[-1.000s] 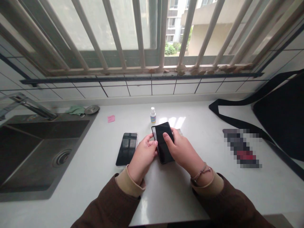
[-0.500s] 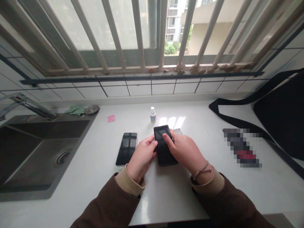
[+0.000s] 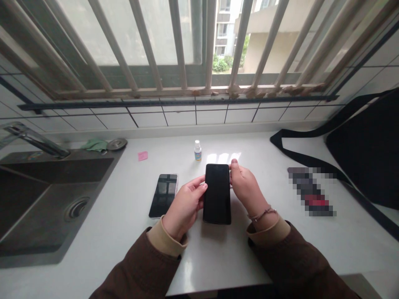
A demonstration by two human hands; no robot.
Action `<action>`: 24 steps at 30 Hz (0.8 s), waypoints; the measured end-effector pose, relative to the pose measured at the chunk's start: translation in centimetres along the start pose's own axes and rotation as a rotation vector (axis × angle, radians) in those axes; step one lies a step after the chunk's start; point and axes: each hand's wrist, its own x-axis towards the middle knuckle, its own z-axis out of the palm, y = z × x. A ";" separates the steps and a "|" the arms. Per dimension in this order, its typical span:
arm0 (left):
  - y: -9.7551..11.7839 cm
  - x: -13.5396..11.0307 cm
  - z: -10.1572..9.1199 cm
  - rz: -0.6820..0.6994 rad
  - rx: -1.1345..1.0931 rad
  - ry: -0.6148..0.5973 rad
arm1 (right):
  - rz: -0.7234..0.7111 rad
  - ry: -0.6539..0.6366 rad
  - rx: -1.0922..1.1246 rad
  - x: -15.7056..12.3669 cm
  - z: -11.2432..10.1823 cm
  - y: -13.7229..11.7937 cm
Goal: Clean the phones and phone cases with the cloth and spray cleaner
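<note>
A black smartphone [image 3: 217, 194] is held upright-on above the counter, its dark screen facing me. My left hand [image 3: 187, 203] grips its left edge, thumb along the side and fingers reaching behind. My right hand [image 3: 247, 187] is closed at the upper right edge, with the thumb raised off the screen and the fingertips partly hidden by the phone. On the counter left of my left hand lies a second smartphone [image 3: 163, 195], dark screen up. A small white bottle [image 3: 197, 151] with a colourful label stands behind the held phone.
A pink paper slip [image 3: 142, 156] lies on the white counter [image 3: 124, 249]. At left is a sink [image 3: 59, 232] with a faucet [image 3: 40, 141], a green cloth [image 3: 95, 145] and a metal drain cover [image 3: 117, 144]. A black bag [image 3: 368, 149] and a pixelated item [image 3: 311, 192] are at right.
My right thumb has lifted off the phone's screen, and the right hand has shifted to its upper right edge. The phone has straightened and come slightly nearer. My left hand keeps its grip.
</note>
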 end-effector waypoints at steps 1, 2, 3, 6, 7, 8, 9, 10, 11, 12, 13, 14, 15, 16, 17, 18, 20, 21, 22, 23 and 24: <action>0.0 -0.1 0.0 -0.013 0.005 -0.027 | 0.016 -0.015 0.067 0.2 0.0 0.3; 0.0 -0.2 0.0 -0.025 0.008 -0.052 | 0.030 -0.035 0.129 0.3 0.1 0.5; 0.0 -0.2 0.0 -0.032 0.010 -0.070 | 0.043 -0.054 0.184 0.4 0.2 0.7; 0.1 -0.4 0.0 -0.032 0.006 -0.091 | 0.074 -0.092 0.286 0.4 0.4 0.9; 0.2 -0.4 0.1 -0.031 0.003 -0.094 | 0.080 -0.097 0.300 0.4 0.5 1.0; 0.2 -0.5 0.1 -0.033 0.000 -0.097 | 0.081 -0.099 0.305 0.4 0.5 1.0; 0.2 -0.5 0.1 -0.034 -0.001 -0.100 | 0.077 -0.096 0.303 0.4 0.5 1.0; 0.3 -0.5 0.2 -0.035 -0.002 -0.102 | 0.070 -0.092 0.292 0.4 0.5 1.0; 0.3 -0.6 0.2 -0.035 0.000 -0.104 | 0.060 -0.089 0.276 0.4 0.5 1.0; 0.3 -0.6 0.2 -0.034 0.002 -0.106 | 0.048 -0.087 0.256 0.4 0.5 1.0; 0.3 -0.6 0.2 -0.033 0.004 -0.108 | 0.037 -0.085 0.232 0.4 0.4 0.9; 0.3 -0.6 0.2 -0.033 0.007 -0.107 | 0.026 -0.084 0.207 0.4 0.4 0.9; 0.3 -0.6 0.2 -0.033 0.012 -0.103 | 0.016 -0.084 0.181 0.5 0.3 0.9; 0.2 -0.6 0.2 -0.035 0.018 -0.098 | 0.007 -0.085 0.155 0.5 0.2 0.8; 0.2 -0.6 0.2 -0.037 0.024 -0.092 | -0.001 -0.086 0.128 0.6 0.1 0.8; 0.2 -0.6 0.2 -0.037 0.032 -0.087 | -0.007 -0.085 0.099 0.7 0.1 0.7; 0.3 -0.5 0.2 -0.034 0.054 -0.077 | -0.019 -0.083 0.034 0.8 -0.1 0.6; 0.3 -0.5 0.2 -0.031 0.068 -0.071 | -0.025 -0.080 0.004 0.8 -0.1 0.6; 0.3 -0.5 0.2 -0.028 0.084 -0.065 | -0.030 -0.077 -0.022 0.8 -0.1 0.6; 0.3 -0.5 0.2 -0.025 0.101 -0.055 | -0.035 -0.074 -0.043 0.8 0.0 0.5; 0.3 -0.4 0.2 -0.023 0.116 -0.044 | -0.041 -0.073 -0.056 0.8 0.0 0.5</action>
